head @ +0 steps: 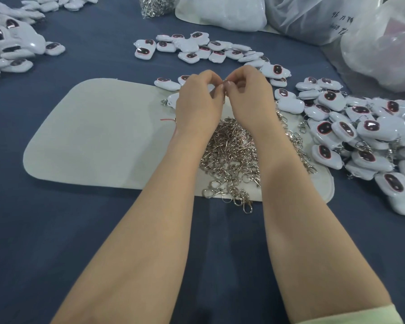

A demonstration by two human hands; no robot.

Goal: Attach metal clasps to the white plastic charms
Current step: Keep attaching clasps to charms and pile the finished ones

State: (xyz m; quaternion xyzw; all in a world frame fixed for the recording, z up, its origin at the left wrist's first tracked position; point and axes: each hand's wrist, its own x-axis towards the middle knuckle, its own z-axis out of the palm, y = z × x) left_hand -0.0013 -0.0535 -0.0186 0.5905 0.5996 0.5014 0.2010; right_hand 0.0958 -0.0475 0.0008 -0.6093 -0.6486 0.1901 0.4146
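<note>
My left hand (198, 99) and my right hand (248, 94) meet above the far edge of a pale mat (91, 136), fingertips together. Between them they pinch a small metal clasp (224, 83); a white charm (211, 88) shows just under the left fingers, mostly hidden. A heap of silver metal clasps (232, 157) lies on the mat under my wrists. White plastic charms with dark red-rimmed ovals lie in a loose row (197, 49) beyond my hands. A big pile of charms with clasps on them (360, 136) sits at the right.
The blue cloth table (56, 230) carries more white charms at the far left (12, 43). A clear bag of clasps (157, 5) and large plastic bags (337, 19) stand along the back and right. A red string circles my left wrist.
</note>
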